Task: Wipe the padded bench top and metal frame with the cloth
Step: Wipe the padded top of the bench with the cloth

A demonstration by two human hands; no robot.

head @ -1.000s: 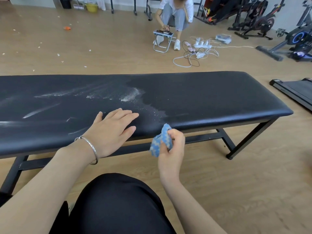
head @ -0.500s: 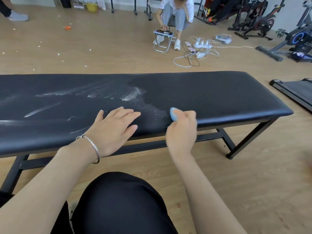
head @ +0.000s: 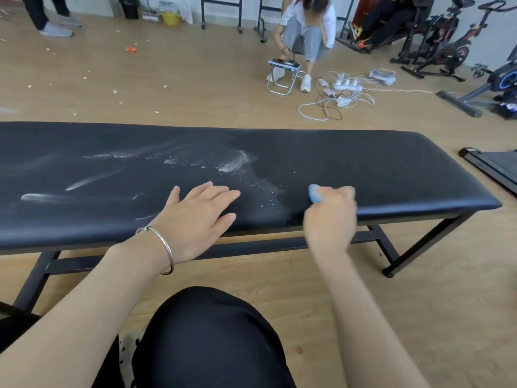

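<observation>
Two hands on bench top (head: 363, 169): left hand (head: 193, 219) flat, fingers toward 1 o'clock; right hand (head: 330, 217) grips blue cloth (head: 314, 193) at powder's (head: 235, 163) 4 o'clock.

Wooden floor (head: 195, 79), folding stool (head: 282, 77), tangled cables (head: 335, 102), exercise bikes (head: 447, 49).

A person (head: 307, 26) crouches near the far edge of the wooden floor (head: 195, 88), just behind a small folding stool (head: 282, 77). Right of the stool lie white power strips (head: 347, 86) and tangled cables (head: 321, 107). Exercise bikes (head: 442, 46) stand in the far right corner, and a treadmill (head: 492, 166) at the right edge. A yellow bucket (head: 170, 18) sits at the far edge, with an orange scrap (head: 131, 49) near it. My black-trousered knee (head: 212, 340) is at the near edge.
</observation>
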